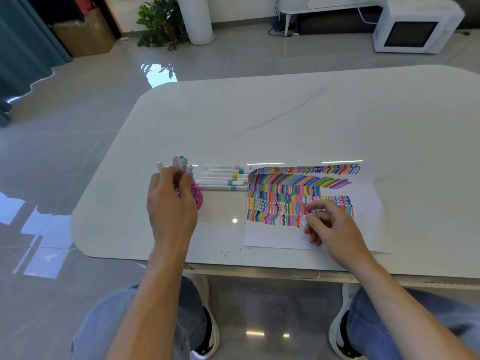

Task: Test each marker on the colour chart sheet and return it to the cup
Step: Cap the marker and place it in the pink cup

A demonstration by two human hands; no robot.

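Observation:
A pink patterned cup (198,194) stands near the table's front left with several pastel-capped markers (181,161) upright in it. My left hand (170,203) covers the cup's left side, its fingers curled round a white marker (159,166) whose end pokes up above my knuckles. Several white markers (223,178) with coloured bands lie in a row between the cup and the colour chart sheet (275,236). The sheet is packed with rows of coloured strokes. My right hand (331,226) rests on its lower rows, fingers loosely bent, with nothing visibly held.
The white table (285,120) stretches far behind the sheet. Small ink specks (226,253) mark its front edge. On the floor beyond are a potted plant (161,22), a white microwave (413,27) and a cardboard box (83,35).

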